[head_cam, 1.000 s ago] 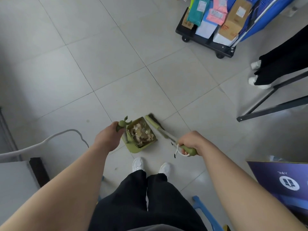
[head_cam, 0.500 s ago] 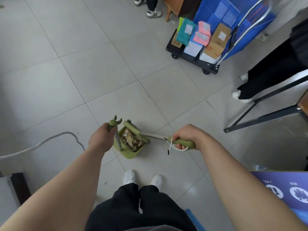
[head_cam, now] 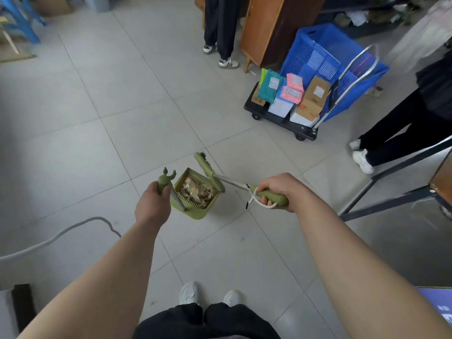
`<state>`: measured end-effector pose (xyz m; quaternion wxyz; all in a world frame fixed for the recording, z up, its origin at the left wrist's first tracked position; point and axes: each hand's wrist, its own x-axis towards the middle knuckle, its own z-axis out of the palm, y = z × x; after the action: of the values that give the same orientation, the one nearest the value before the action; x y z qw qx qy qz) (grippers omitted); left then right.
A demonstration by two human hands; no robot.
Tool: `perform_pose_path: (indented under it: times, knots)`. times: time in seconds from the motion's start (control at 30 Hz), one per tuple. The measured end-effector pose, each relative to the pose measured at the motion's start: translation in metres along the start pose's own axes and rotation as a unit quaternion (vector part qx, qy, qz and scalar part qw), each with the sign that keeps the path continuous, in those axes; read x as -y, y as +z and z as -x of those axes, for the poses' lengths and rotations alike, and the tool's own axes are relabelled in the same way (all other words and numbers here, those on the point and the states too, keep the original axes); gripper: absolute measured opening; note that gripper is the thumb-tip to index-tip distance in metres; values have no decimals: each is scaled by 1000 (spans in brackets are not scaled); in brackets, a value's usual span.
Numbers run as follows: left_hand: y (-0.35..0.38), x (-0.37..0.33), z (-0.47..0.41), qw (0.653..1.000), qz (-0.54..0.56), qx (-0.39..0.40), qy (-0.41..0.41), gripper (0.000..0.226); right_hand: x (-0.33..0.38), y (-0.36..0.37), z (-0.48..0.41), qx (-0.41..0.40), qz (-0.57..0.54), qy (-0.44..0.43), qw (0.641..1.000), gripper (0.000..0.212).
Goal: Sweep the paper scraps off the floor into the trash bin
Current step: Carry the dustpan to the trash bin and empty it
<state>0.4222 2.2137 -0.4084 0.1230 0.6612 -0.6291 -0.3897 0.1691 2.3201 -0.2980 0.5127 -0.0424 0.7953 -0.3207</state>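
So the view's tipped up since a second ago, more room showing. Left hand (head_cam: 152,206) stays wrapped on the dustpan (head_cam: 195,195) handle, scraps (head_cam: 197,190) sitting inside just right of its fingers. Right hand (head_cam: 276,189) stays clamped on the broom (head_cam: 210,171), whose head now lies across the pan's far edge.

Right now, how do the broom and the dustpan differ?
The dustpan is a boxy tray holding paper scraps; the broom is a narrow brush head that holds nothing. The dustpan's handle rises steeply into the left hand; the broom's metal shaft slants across to the right hand. The broom's grip carries a white cord loop; the dustpan's ends in a forked tip. Both are olive green, each gripped in a closed fist.
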Motion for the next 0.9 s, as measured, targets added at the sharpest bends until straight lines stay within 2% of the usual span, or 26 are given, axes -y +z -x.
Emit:
perform_pose_path:
  times: [0.3, 0.63, 0.9]
  knots:
    - [-30, -46, -34, 994, 90, -53, -30, 27, 68, -7, -6, -3, -27, -49, 998, 10]
    - [-51, -114, -91, 986, 114, -117, -38, 27, 169, -8, -60, 18, -23, -69, 997, 9]
    - [-59, -175, -152, 975, 125, -167, -78, 27, 272, -10, -113, 41, 11, -96, 994, 14]
